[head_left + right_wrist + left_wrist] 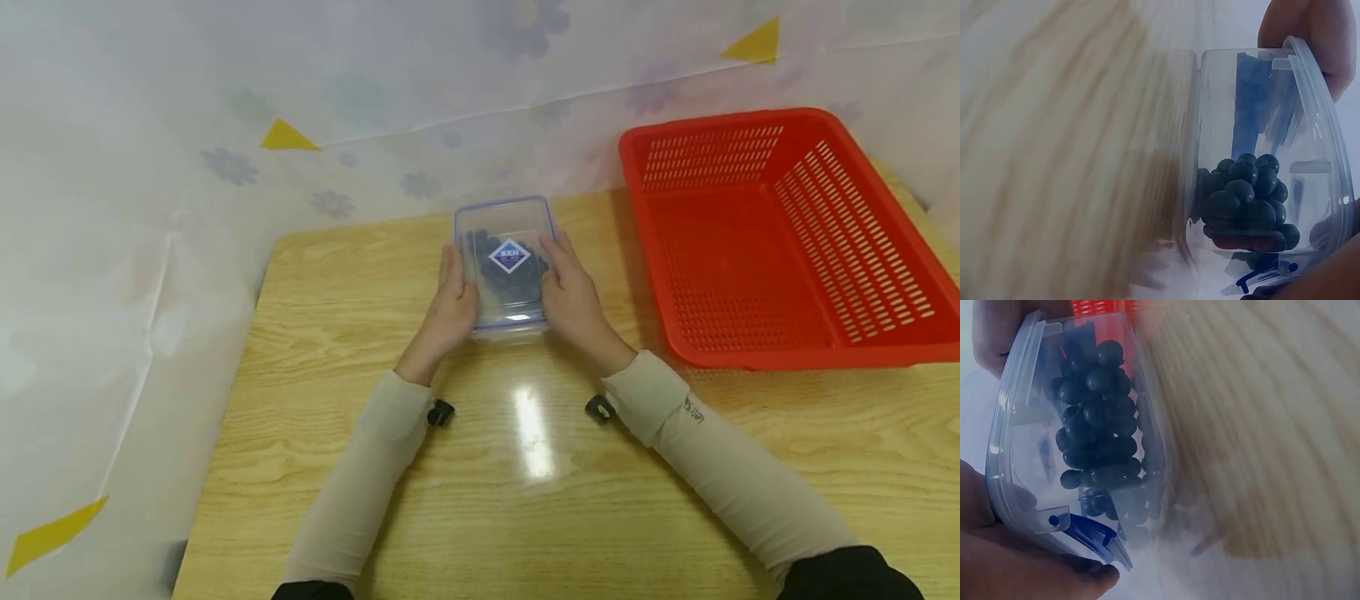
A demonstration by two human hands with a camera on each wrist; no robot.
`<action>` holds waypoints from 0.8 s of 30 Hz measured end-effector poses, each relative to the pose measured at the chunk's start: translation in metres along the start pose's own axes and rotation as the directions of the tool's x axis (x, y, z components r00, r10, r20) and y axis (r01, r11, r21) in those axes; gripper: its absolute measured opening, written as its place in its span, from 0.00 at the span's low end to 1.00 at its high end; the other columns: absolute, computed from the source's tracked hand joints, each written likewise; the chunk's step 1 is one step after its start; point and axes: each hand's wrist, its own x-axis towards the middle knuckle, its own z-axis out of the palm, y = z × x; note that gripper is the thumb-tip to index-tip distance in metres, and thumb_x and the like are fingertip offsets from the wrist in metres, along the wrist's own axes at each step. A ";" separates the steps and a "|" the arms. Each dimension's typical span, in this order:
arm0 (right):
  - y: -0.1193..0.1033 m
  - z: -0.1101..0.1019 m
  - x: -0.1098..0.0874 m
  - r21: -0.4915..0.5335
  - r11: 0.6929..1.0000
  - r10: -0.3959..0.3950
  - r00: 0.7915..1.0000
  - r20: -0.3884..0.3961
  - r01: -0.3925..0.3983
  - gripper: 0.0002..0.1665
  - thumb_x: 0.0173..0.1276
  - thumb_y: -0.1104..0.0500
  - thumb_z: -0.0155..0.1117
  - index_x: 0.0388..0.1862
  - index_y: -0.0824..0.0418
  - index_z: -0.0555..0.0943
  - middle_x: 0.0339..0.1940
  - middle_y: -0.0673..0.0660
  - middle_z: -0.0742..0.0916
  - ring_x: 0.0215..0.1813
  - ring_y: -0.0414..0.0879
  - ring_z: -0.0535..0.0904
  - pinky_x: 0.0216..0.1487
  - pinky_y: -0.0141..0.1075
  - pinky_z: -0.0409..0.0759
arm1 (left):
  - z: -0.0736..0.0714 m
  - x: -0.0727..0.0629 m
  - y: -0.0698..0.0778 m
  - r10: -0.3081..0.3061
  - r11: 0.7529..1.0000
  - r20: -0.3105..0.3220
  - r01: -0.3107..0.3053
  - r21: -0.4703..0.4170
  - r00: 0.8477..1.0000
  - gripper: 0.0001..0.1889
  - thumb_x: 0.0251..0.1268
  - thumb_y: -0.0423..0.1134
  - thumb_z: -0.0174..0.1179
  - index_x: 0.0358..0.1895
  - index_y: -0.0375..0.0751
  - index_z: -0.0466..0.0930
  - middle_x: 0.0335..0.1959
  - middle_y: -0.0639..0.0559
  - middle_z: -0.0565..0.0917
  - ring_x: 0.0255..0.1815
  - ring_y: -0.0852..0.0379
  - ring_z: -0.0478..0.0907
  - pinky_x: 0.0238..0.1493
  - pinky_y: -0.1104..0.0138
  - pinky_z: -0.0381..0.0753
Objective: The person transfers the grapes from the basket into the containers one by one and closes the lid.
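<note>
A clear plastic food container (491,218) with a blue-edged lid stands on the wooden table, a diamond "BXH" label (510,256) on top. Inside lies a bunch of dark grapes (1100,419). My left hand (450,300) grips its left side, thumb along the lid edge. Opposite it, my right hand (576,292) grips the right side. The left wrist view shows a blue side latch (1088,534) angled outward from the wall, with fingers close against it. Another blue latch (1272,270) shows near my right fingers in the right wrist view.
A red perforated basket (795,360) stands on the table to the right of the container. Flower-patterned sheeting (420,75) covers the wall behind and at the left, with yellow tape pieces (288,136) on it. The wooden table (480,517) extends toward me.
</note>
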 end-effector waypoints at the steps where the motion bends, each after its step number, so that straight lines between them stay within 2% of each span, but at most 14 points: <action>1: 0.000 0.000 0.000 -0.006 1.000 -0.004 1.000 0.001 0.004 0.33 0.76 0.70 0.43 0.79 0.66 0.61 0.83 0.64 0.53 0.82 0.51 0.44 0.78 0.39 0.43 | -0.001 0.000 0.000 0.000 1.000 0.007 0.000 0.014 1.000 0.33 0.80 0.35 0.34 0.80 0.31 0.30 0.81 0.40 0.27 0.81 0.49 0.26 0.76 0.63 0.29; 5: 0.002 -0.001 0.001 -0.032 0.999 -0.033 0.999 0.007 0.034 0.33 0.75 0.71 0.43 0.79 0.69 0.60 0.82 0.66 0.53 0.82 0.55 0.46 0.78 0.42 0.44 | -0.005 0.002 0.001 0.013 0.992 0.008 -0.014 0.128 1.000 0.34 0.80 0.38 0.36 0.81 0.33 0.34 0.81 0.42 0.28 0.81 0.49 0.28 0.77 0.55 0.34; 8: 0.003 -0.001 0.002 -0.046 0.998 -0.045 0.999 0.018 0.046 0.33 0.75 0.71 0.43 0.79 0.70 0.59 0.82 0.68 0.53 0.82 0.57 0.47 0.78 0.44 0.45 | -0.006 0.005 0.003 0.027 0.973 -0.003 -0.025 0.231 1.000 0.33 0.80 0.40 0.35 0.82 0.36 0.37 0.82 0.44 0.30 0.81 0.50 0.29 0.77 0.49 0.36; 11: 0.006 -0.001 0.003 -0.049 0.998 -0.043 0.999 0.021 0.044 0.34 0.75 0.70 0.42 0.80 0.70 0.56 0.82 0.68 0.53 0.81 0.57 0.47 0.78 0.45 0.45 | -0.003 0.010 0.005 0.043 0.952 0.004 -0.043 0.304 0.999 0.33 0.82 0.45 0.35 0.82 0.35 0.39 0.82 0.43 0.32 0.81 0.47 0.29 0.76 0.44 0.36; 16: 0.008 -0.001 0.003 -0.039 0.999 -0.035 0.999 0.021 0.035 0.35 0.75 0.69 0.42 0.81 0.68 0.54 0.82 0.67 0.53 0.81 0.57 0.47 0.78 0.45 0.45 | 0.004 0.021 0.008 0.040 0.902 0.025 -0.047 0.429 0.999 0.42 0.81 0.61 0.37 0.81 0.33 0.39 0.82 0.39 0.33 0.81 0.43 0.28 0.76 0.43 0.37; 21: 0.010 -0.003 0.004 0.018 1.000 -0.021 0.999 0.024 0.021 0.37 0.74 0.68 0.45 0.81 0.67 0.54 0.82 0.65 0.57 0.81 0.55 0.50 0.78 0.46 0.46 | 0.004 0.026 0.008 0.020 0.853 0.033 -0.034 0.522 0.999 0.48 0.77 0.68 0.37 0.81 0.32 0.37 0.82 0.39 0.31 0.81 0.44 0.27 0.77 0.46 0.40; 24: 0.014 -0.007 0.008 0.089 0.993 0.080 0.996 0.029 -0.083 0.42 0.72 0.61 0.50 0.83 0.61 0.51 0.82 0.63 0.59 0.80 0.54 0.53 0.78 0.48 0.50 | 0.003 0.027 0.008 0.017 0.839 0.035 -0.034 0.543 0.999 0.49 0.77 0.69 0.35 0.81 0.31 0.36 0.82 0.38 0.31 0.81 0.44 0.27 0.77 0.48 0.40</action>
